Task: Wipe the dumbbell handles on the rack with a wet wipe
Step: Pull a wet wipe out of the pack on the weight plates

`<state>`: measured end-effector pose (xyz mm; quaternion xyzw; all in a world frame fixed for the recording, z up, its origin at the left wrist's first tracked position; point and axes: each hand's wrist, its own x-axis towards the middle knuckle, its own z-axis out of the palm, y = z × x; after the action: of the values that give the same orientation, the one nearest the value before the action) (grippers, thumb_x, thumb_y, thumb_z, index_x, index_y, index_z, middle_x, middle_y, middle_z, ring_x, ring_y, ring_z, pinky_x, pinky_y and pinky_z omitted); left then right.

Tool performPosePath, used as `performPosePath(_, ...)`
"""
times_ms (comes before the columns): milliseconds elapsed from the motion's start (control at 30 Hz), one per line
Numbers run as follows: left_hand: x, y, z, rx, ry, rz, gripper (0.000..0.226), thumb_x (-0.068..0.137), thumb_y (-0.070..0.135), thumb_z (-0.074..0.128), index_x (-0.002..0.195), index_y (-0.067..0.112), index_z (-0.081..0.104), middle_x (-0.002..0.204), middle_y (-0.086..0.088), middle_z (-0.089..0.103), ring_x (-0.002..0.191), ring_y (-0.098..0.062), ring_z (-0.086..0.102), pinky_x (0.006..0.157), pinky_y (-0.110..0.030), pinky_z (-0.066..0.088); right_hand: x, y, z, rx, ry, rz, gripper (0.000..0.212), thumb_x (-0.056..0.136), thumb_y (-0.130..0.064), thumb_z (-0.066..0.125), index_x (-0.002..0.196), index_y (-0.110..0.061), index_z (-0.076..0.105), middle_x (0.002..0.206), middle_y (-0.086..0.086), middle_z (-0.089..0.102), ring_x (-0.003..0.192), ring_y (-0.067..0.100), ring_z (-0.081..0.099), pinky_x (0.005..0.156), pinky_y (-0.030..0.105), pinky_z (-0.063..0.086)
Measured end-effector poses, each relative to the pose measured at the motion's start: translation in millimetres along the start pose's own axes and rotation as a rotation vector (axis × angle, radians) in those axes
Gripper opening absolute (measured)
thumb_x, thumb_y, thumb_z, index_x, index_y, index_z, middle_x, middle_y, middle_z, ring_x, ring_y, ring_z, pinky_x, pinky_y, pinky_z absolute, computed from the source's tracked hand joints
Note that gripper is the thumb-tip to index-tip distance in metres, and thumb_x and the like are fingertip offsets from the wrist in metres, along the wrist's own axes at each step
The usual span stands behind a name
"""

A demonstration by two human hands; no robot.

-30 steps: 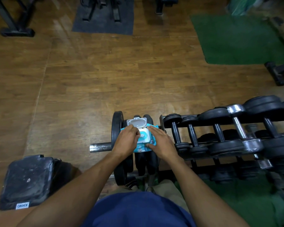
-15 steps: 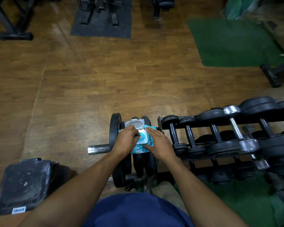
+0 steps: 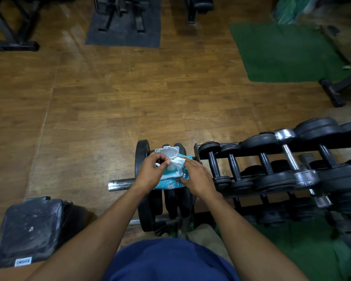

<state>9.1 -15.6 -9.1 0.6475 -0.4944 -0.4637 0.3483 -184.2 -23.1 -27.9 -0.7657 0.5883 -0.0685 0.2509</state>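
Note:
A light-blue wet wipe pack (image 3: 171, 182) rests on upright weight plates, its white flip lid (image 3: 168, 152) open. My left hand (image 3: 152, 171) pinches a white wet wipe (image 3: 175, 162) that sticks up out of the pack's opening. My right hand (image 3: 197, 176) presses on the pack's right side and holds it down. To the right, a black dumbbell rack (image 3: 272, 196) carries several dumbbells with dark handles (image 3: 233, 165) and one chrome dumbbell (image 3: 292, 158).
A steel bar end (image 3: 120, 184) juts left from the plates (image 3: 142, 153). A black padded bench corner (image 3: 31, 230) sits at lower left. Green mats (image 3: 282, 53) lie far right and under the rack. Machine frames (image 3: 14, 33) stand at the back on the wood floor.
My left hand's fingers have gone from the pack's opening to pulling a white wipe partly out and upward. My right hand stays on the pack.

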Motion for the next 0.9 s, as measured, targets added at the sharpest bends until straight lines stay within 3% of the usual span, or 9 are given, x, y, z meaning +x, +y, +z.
performPosePath(233,2,3,-1,0.02,-0.027,-0.093,0.014,0.103,0.02,0.057,0.09,0.025,0.059,0.093,0.003,0.072,0.091,-0.017,0.065,0.079,-0.035,0.048,-1,-1,1,-0.014,-0.034,0.007,0.077,0.081,-0.044,0.077,0.148,-0.026,0.042,0.154,-0.009,0.044,0.141,0.014,0.041,0.115,0.037,0.036)
performPosePath(400,-7,12,-13,-0.236,0.063,-0.101,0.013,0.104,0.01,0.056,0.092,0.013,0.059,0.085,-0.002,0.072,0.086,-0.017,0.067,0.087,-0.036,0.051,-3,-3,-3,0.014,-0.04,0.011,0.083,0.082,-0.04,0.077,0.153,-0.03,0.036,0.156,-0.013,0.04,0.143,0.011,0.036,0.118,0.034,0.031)
performPosePath(533,-9,26,-21,-0.43,0.134,-0.084,0.016,0.105,0.004,0.052,0.092,0.011,0.056,0.074,-0.003,0.067,0.068,-0.014,0.06,0.07,-0.028,0.052,-1,-3,-3,0.032,-0.041,0.001,0.087,0.078,-0.038,0.081,0.152,-0.03,0.038,0.155,-0.013,0.042,0.142,0.011,0.038,0.118,0.032,0.031)
performPosePath(633,-4,43,-22,-0.524,0.166,-0.072,0.015,0.105,0.004,0.053,0.093,0.012,0.056,0.076,-0.005,0.064,0.067,-0.017,0.056,0.068,-0.029,0.051,0,-5,-5,0.084,-0.054,0.016,0.084,0.077,-0.029,0.082,0.151,-0.027,0.041,0.154,-0.01,0.044,0.142,0.013,0.039,0.116,0.027,0.028)
performPosePath(800,-2,71,-9,-0.648,0.117,-0.089,0.011,0.103,0.004,0.058,0.094,0.01,0.057,0.076,-0.007,0.069,0.066,-0.018,0.062,0.065,-0.029,0.054,-7,-10,-18,0.356,0.051,0.157,0.066,0.082,-0.016,0.074,0.144,-0.023,0.051,0.144,-0.003,0.052,0.133,0.015,0.048,0.112,0.031,0.039)
performPosePath(900,-1,82,11,-0.681,0.083,-0.111,0.008,0.101,0.003,0.061,0.098,0.008,0.057,0.074,-0.006,0.069,0.068,-0.016,0.063,0.065,-0.028,0.054,-20,-11,-34,0.763,0.12,0.271,0.049,0.089,-0.014,0.07,0.135,-0.02,0.057,0.127,-0.004,0.064,0.113,0.012,0.062,0.101,0.036,0.051)
